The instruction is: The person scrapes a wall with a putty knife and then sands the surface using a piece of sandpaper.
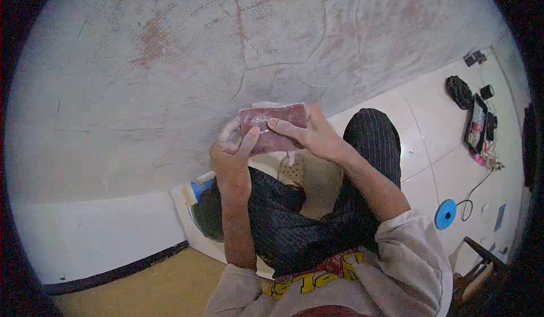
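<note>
A reddish-brown piece of sandpaper (274, 142), dusted with white powder, is held up in front of the wall, above my bent knees. My left hand (231, 152) grips its left side, thumb on the near face and fingers behind. On the right side, my right hand (320, 139) holds it the same way, its thumb lying across the near face. Both hands look dusty with white powder. Whether the sheet is folded or wrapped round something cannot be made out, since its back is hidden.
A grey plastered wall (170, 101) with reddish patches and cracks rises close ahead. On the white tiled floor (416, 141) to the right lie a blue reel (446, 214) with a cable, a black bag (458, 92) and several small items. A perforated shoe (291, 169) shows between my legs.
</note>
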Tool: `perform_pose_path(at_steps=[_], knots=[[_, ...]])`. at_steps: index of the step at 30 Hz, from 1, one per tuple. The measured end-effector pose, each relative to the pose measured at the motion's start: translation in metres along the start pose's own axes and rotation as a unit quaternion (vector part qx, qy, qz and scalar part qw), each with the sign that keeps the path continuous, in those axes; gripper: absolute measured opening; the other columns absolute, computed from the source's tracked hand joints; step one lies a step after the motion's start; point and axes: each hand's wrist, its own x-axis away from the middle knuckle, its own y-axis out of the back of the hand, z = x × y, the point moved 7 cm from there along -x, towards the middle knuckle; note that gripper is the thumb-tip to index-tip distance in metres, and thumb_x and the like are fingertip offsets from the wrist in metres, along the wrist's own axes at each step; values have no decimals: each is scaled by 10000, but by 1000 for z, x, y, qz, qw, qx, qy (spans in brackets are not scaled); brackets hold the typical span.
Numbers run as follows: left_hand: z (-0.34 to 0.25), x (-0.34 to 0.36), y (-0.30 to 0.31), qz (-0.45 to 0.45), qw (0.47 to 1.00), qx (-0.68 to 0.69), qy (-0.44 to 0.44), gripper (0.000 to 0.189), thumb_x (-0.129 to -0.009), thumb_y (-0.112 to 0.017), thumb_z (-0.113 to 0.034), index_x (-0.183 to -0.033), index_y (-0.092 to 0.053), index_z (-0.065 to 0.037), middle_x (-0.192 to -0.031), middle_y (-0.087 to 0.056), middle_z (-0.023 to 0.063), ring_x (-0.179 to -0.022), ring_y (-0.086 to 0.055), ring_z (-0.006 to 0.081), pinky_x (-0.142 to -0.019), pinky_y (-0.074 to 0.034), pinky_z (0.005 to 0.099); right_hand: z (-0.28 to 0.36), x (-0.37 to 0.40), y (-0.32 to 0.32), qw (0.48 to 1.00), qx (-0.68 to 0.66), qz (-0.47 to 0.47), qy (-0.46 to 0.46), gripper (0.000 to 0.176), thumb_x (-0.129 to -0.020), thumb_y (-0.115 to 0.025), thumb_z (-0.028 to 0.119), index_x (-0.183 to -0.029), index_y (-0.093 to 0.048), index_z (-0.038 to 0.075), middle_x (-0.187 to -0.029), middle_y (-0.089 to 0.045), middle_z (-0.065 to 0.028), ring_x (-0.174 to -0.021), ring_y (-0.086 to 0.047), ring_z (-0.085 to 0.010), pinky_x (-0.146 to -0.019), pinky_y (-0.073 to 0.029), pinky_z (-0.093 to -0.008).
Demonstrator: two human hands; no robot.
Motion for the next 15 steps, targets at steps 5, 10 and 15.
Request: perform_pose_path(at_steps=[5, 10, 15], knots=[[-4, 4, -11, 44, 999, 10, 25, 361, -852, -678, -96, -1155, -573, 71, -1045, -652, 106, -920, -614, 124, -807, -507, 264, 5, -2, 7, 998, -21, -20, 54, 347, -888, -664, 245, -1090, -648, -37, -904, -675, -57, -756, -611, -92, -649, -515, -257], [-4, 3, -18, 74, 997, 5, 12, 323, -877, -647, -85, -1163, -585, 51, -1026, -662, 100, -893, -619, 122, -794, -504, 258, -4, -4, 10, 999, -2, -13, 30, 346, -876, -677, 254, -1082, -657, -23, -920, -677, -41, -791, -611, -93, -714, -504, -256], [-7, 5, -17, 61, 998, -29, 9, 310, -889, -636, -92, -1164, -591, 46, -1004, -670, 94, -864, -629, 126, -782, -515, 265, 0, -1, 8, 999, -13, -17, 28, 326, -867, -689, 258, -1045, -669, -15, -906, -675, -26, -790, -600, -84, -725, -490, -257]])
